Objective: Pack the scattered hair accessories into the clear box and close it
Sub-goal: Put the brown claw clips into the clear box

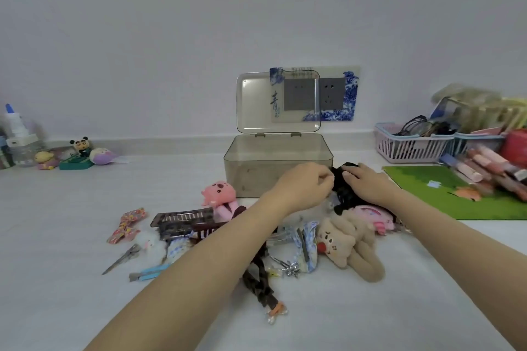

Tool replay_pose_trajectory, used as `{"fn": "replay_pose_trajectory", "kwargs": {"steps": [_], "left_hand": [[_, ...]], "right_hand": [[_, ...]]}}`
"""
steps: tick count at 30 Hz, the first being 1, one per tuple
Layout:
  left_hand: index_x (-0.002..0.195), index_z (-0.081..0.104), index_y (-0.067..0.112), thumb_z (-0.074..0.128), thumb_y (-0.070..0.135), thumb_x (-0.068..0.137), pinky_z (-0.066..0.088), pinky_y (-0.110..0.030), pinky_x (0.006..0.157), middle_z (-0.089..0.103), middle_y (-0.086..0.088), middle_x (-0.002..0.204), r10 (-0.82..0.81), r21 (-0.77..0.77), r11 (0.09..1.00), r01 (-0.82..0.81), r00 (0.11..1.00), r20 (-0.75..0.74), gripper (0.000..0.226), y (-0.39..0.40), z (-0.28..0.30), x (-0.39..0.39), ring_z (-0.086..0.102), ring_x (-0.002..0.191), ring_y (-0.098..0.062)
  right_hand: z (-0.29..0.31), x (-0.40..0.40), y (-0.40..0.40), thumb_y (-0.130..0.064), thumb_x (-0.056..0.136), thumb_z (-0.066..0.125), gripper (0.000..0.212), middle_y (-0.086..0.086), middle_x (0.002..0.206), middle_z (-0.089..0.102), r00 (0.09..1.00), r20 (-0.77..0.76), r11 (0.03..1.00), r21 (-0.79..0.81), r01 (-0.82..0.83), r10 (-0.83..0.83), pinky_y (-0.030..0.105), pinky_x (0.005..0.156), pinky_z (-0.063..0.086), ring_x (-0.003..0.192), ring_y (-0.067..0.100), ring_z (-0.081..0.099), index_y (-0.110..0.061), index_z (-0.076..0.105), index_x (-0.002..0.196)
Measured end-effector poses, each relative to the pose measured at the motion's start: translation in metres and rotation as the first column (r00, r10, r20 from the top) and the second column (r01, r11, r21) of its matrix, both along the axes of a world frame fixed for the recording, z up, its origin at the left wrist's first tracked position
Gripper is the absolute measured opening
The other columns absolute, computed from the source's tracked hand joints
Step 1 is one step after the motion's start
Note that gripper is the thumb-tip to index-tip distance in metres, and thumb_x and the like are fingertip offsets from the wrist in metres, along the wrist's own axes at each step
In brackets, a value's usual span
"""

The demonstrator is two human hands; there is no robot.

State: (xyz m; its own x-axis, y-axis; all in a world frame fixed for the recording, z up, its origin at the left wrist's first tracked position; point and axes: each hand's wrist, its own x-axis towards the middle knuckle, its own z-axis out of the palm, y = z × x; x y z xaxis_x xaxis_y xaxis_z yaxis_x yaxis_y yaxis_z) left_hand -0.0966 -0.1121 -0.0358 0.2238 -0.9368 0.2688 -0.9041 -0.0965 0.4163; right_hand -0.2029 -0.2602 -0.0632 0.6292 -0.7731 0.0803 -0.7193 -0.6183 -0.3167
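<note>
The clear box (256,177) stands open at the middle of the white table, its lid (256,105) upright against the wall. Just in front of its right corner both hands grip a black hair accessory (342,188): my left hand (305,188) pinches its left side, my right hand (368,182) rests over its right side. Below them lies a pile: a pink plush clip (218,194), a beige plush clip (350,242), a dark rectangular clip (182,221), a floral bow (127,224), a blue clip (149,273) and a brown patterned clip (259,285).
A pink basket (410,148) with glasses and a heap of tubes and packages sit at the back right beside a green mat (445,194). Small figurines (77,154) and bottles (17,134) stand at the back left. A wall socket panel (330,94) is behind the lid.
</note>
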Motion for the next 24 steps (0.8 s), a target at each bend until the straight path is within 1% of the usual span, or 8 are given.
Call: {"fn": "replay_pose_trajectory", "kwargs": {"steps": [2, 4, 5, 7, 9, 12, 17, 24], "left_hand": [[0.119, 0.063, 0.017, 0.040, 0.028, 0.097, 0.050, -0.036, 0.082, 0.066, -0.003, 0.113, -0.008, 0.028, 1.000, 0.008, 1.000, -0.013, 0.034, -0.009, -0.002, -0.003, 0.059, 0.097, -0.022], [0.128, 0.057, 0.017, 0.039, 0.028, 0.097, 0.049, -0.038, 0.089, 0.062, -0.005, 0.123, -0.010, 0.050, 0.999, 0.011, 1.000, -0.025, 0.037, -0.014, -0.006, -0.003, 0.058, 0.106, -0.023], [0.130, 0.055, 0.017, 0.039, 0.028, 0.097, 0.048, -0.038, 0.091, 0.060, -0.007, 0.126, -0.011, 0.057, 0.998, 0.013, 0.999, -0.032, 0.038, -0.015, -0.009, -0.004, 0.057, 0.110, -0.024], [0.136, 0.049, 0.018, 0.037, 0.025, 0.097, 0.045, -0.035, 0.095, 0.056, -0.008, 0.132, -0.018, 0.085, 0.996, 0.022, 0.998, -0.052, 0.041, -0.014, -0.010, -0.005, 0.053, 0.118, -0.024], [0.143, 0.040, 0.017, 0.034, 0.019, 0.098, 0.033, -0.031, 0.106, 0.045, -0.006, 0.145, -0.041, 0.131, 0.990, 0.053, 0.995, -0.092, 0.045, -0.010, -0.008, -0.009, 0.041, 0.133, -0.022], [0.146, 0.035, 0.016, 0.028, 0.011, 0.099, 0.022, -0.021, 0.108, 0.035, -0.001, 0.152, -0.099, 0.203, 0.971, 0.124, 0.987, -0.126, 0.048, -0.002, -0.001, -0.019, 0.030, 0.141, -0.017], [0.137, 0.048, 0.008, 0.028, 0.007, 0.099, 0.033, -0.032, 0.108, 0.047, -0.010, 0.144, -0.160, 0.385, 0.914, 0.125, 0.985, 0.059, 0.043, 0.011, 0.004, -0.033, 0.043, 0.131, -0.025], [0.138, 0.046, 0.009, 0.027, 0.006, 0.099, 0.033, -0.031, 0.106, 0.046, -0.010, 0.145, -0.118, 0.402, 0.913, 0.069, 0.988, 0.099, 0.043, 0.028, 0.004, -0.032, 0.043, 0.131, -0.025]], "right_hand": [[0.005, -0.001, -0.004, -0.034, 0.098, 0.027, 0.039, 0.015, 0.127, 0.053, 0.996, 0.069, 0.995, 0.078, -0.060, 0.055, 0.040, 0.098, 0.034, 0.117, 0.035, 0.049, -0.016, 0.060, 0.110], [0.006, -0.004, 0.001, -0.025, 0.098, 0.029, 0.037, 0.020, 0.100, 0.059, 0.989, 0.120, 0.988, 0.123, -0.099, 0.084, 0.037, 0.082, 0.036, 0.099, 0.036, 0.055, -0.010, 0.052, 0.072], [0.005, -0.008, 0.004, -0.024, 0.097, 0.031, 0.037, 0.020, 0.092, 0.057, 0.985, 0.147, 0.983, 0.148, -0.112, 0.090, 0.037, 0.079, 0.036, 0.094, 0.035, 0.056, -0.010, 0.047, 0.066], [0.003, -0.015, 0.013, -0.024, 0.096, 0.033, 0.038, 0.019, 0.091, 0.059, 0.975, 0.188, 0.969, 0.196, -0.152, 0.115, 0.038, 0.080, 0.038, 0.093, 0.033, 0.056, -0.006, 0.054, 0.071], [0.003, -0.024, 0.026, -0.025, 0.099, 0.032, 0.039, 0.012, 0.107, 0.063, 0.965, 0.202, 0.945, 0.249, -0.213, 0.165, 0.033, 0.086, 0.037, 0.099, 0.023, 0.054, -0.004, 0.064, 0.097], [0.009, -0.040, 0.046, -0.030, 0.100, 0.031, 0.036, -0.003, 0.125, 0.056, 0.942, 0.300, 0.928, 0.286, -0.240, 0.151, 0.024, 0.093, 0.030, 0.110, 0.011, 0.047, -0.017, 0.059, 0.120], [0.006, -0.071, 0.057, -0.032, 0.101, 0.028, 0.042, 0.008, 0.126, 0.058, 0.946, 0.322, 0.979, 0.173, -0.107, 0.046, 0.028, 0.088, 0.033, 0.115, 0.022, 0.050, -0.008, 0.055, 0.123], [-0.002, -0.064, 0.074, -0.030, 0.101, 0.027, 0.044, 0.013, 0.122, 0.061, 0.946, 0.320, 0.986, 0.134, -0.101, 0.054, 0.033, 0.091, 0.037, 0.113, 0.027, 0.052, -0.004, 0.059, 0.117]]}}
